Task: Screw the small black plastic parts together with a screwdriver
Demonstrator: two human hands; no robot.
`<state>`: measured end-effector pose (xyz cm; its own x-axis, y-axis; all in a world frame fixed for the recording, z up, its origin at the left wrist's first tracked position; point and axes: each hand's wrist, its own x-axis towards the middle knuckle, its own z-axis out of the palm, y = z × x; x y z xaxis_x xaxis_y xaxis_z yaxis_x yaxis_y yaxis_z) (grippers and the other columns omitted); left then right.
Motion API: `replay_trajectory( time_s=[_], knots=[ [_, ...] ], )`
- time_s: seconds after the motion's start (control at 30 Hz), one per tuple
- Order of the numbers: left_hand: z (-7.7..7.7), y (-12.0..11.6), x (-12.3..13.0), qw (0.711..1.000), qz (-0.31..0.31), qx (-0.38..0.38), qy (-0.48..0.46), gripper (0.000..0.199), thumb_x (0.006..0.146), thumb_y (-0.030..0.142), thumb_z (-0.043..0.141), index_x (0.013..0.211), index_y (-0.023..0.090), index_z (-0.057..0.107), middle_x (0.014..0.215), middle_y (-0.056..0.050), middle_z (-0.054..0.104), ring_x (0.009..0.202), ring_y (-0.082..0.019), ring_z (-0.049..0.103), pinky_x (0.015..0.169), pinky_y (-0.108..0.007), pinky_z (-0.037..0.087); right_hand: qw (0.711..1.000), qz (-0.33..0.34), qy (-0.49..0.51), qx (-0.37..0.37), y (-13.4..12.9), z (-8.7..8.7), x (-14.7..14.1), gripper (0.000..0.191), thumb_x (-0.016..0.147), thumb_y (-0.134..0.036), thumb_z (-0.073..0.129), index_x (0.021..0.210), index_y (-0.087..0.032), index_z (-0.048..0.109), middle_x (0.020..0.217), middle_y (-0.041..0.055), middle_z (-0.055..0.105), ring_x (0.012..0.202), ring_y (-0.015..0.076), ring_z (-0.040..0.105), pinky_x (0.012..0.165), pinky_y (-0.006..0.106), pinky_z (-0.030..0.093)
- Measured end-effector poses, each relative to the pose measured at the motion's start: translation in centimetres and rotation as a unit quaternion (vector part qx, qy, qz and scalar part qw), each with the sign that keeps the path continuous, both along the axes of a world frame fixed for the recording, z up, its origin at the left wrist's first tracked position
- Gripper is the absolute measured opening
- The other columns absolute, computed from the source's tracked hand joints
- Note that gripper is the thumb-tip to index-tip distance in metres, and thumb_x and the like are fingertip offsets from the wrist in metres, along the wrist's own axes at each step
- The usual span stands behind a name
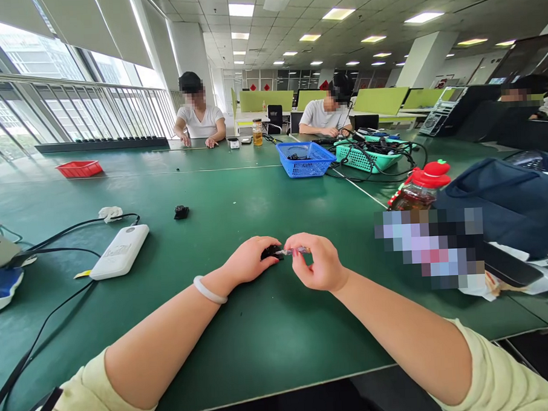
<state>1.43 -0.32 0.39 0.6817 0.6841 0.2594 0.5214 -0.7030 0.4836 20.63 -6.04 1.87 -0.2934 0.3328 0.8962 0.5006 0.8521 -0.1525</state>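
Observation:
My left hand (253, 259) is closed around a small black part (271, 252) just above the green table (261, 339), its thumb and fingers on either side. To its right, my right hand (317, 261) pinches a thin tool with a pinkish, partly clear handle (298, 250). The tool's metal end points left and meets the black part; the exact contact is too small to make out. Farther up and to the left, another small black piece (181, 212) lies alone on the table.
A white power bank (120, 252) with black cables lies left. Beyond are a red tray (79, 169), a blue basket (306, 160) and a green basket of cables (367, 158). A red-lidded bottle (418, 190) and dark blue bag (505, 201) stand right. Several people sit farther off.

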Motion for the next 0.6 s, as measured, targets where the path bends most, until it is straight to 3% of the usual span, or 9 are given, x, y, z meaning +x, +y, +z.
replay_trajectory(
  time_s=[0.1, 0.23, 0.37, 0.47, 0.6],
  knots=[
    [-0.03, 0.07, 0.01, 1.0, -0.018, 0.008, -0.013, 0.028, 0.087, 0.023, 0.061, 0.114, 0.02, 0.066, 0.126, -0.009, 0.066, 0.113, -0.023, 0.062, 0.102, -0.037, 0.048, 1.0, 0.011, -0.013, -0.006, 0.06, 0.07, 0.1, 0.033, 0.079, -0.007, 0.048, 0.106, -0.026, 0.049, 0.083, 0.0015, 0.07, 0.066, 0.0162, 0.068, 0.058, 0.029, 0.055],
    [0.15, -0.03, -0.03, 1.0, -0.024, 0.011, -0.009, 0.026, 0.088, 0.022, 0.06, 0.113, 0.02, 0.066, 0.123, -0.009, 0.067, 0.111, -0.024, 0.062, 0.102, -0.039, 0.049, 0.997, 0.013, -0.075, -0.021, 0.04, 0.32, 0.04, 0.027, 0.08, -0.01, 0.047, 0.102, -0.025, 0.051, 0.08, -0.0001, 0.069, 0.061, 0.0144, 0.064, 0.057, 0.028, 0.053],
    [0.31, -0.16, -0.08, 1.0, -0.012, 0.005, 0.008, 0.03, 0.086, 0.019, 0.059, 0.115, 0.019, 0.065, 0.121, -0.008, 0.068, 0.11, -0.023, 0.063, 0.1, -0.038, 0.05, 0.989, 0.048, -0.135, 0.038, -0.28, 0.5, -0.53, 0.03, 0.077, -0.006, 0.045, 0.101, -0.023, 0.048, 0.068, -0.0036, 0.064, 0.053, 0.0127, 0.057, 0.052, 0.025, 0.047],
    [0.29, -0.14, -0.08, 1.0, 0.002, 0.0, 0.025, 0.036, 0.085, 0.02, 0.06, 0.121, 0.019, 0.064, 0.121, -0.007, 0.069, 0.111, -0.024, 0.063, 0.1, -0.039, 0.049, 0.986, 0.059, -0.138, 0.068, -0.61, 0.54, -0.86, 0.032, 0.075, -0.005, 0.044, 0.101, -0.024, 0.046, 0.067, -0.004, 0.063, 0.054, 0.0127, 0.055, 0.053, 0.025, 0.046],
    [0.38, -0.13, 0.0, 1.0, -0.003, -0.002, 0.026, 0.033, 0.087, 0.022, 0.059, 0.12, 0.02, 0.064, 0.122, -0.007, 0.069, 0.111, -0.024, 0.062, 0.1, -0.039, 0.049, 0.992, 0.052, -0.101, 0.051, -0.66, 0.54, -0.64, 0.033, 0.075, -0.005, 0.046, 0.101, -0.025, 0.044, 0.072, -0.003, 0.065, 0.055, 0.0128, 0.056, 0.056, 0.025, 0.047]
  ],
)
